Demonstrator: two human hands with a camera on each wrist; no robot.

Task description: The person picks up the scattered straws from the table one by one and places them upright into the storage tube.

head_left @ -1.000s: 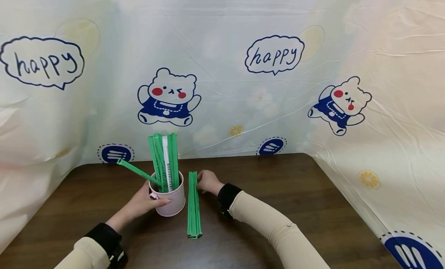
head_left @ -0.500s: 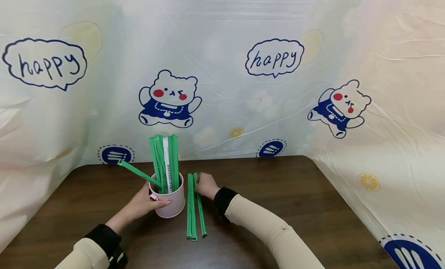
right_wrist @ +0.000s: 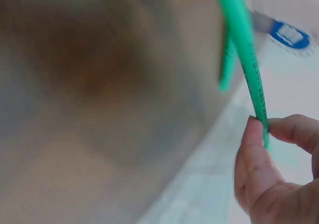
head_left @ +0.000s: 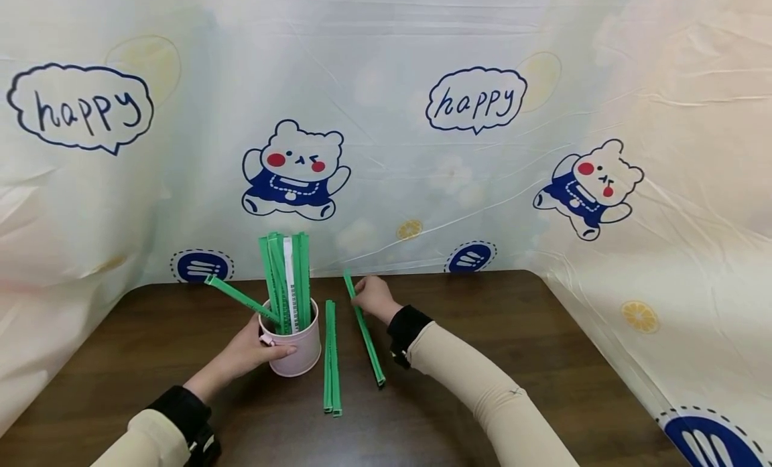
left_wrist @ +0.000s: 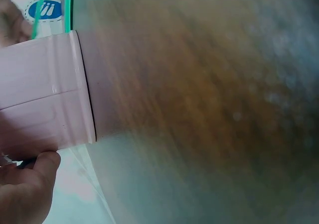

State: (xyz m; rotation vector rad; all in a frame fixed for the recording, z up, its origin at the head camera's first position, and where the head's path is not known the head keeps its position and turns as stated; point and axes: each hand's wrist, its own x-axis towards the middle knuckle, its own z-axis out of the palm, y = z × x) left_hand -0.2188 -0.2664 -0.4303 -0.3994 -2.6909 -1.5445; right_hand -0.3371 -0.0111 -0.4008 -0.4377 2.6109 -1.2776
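My left hand [head_left: 244,350] grips the side of a pink pail [head_left: 303,354] standing on the table, its thumb across the front. Several long green sticks [head_left: 275,276] stand in the pail with one white stick [head_left: 289,279]; one green stick leans out to the left. Between thumb and fingertips, my right hand [head_left: 375,298] pinches one long green stick [head_left: 369,340] near its far end, slanting over the table. In the right wrist view, black print runs along this held stick [right_wrist: 254,79]. Two more green sticks [head_left: 332,366] lie side by side just right of the pail.
The brown wooden table [head_left: 482,373] has its far edge close behind the pail and the right hand. A pale sheet [head_left: 386,152] printed with bears and "happy" bubbles hangs behind and along the sides.
My right hand has separated one green stick from the bunch on the table and carried it to the right and away. The left hand stays on the pail.
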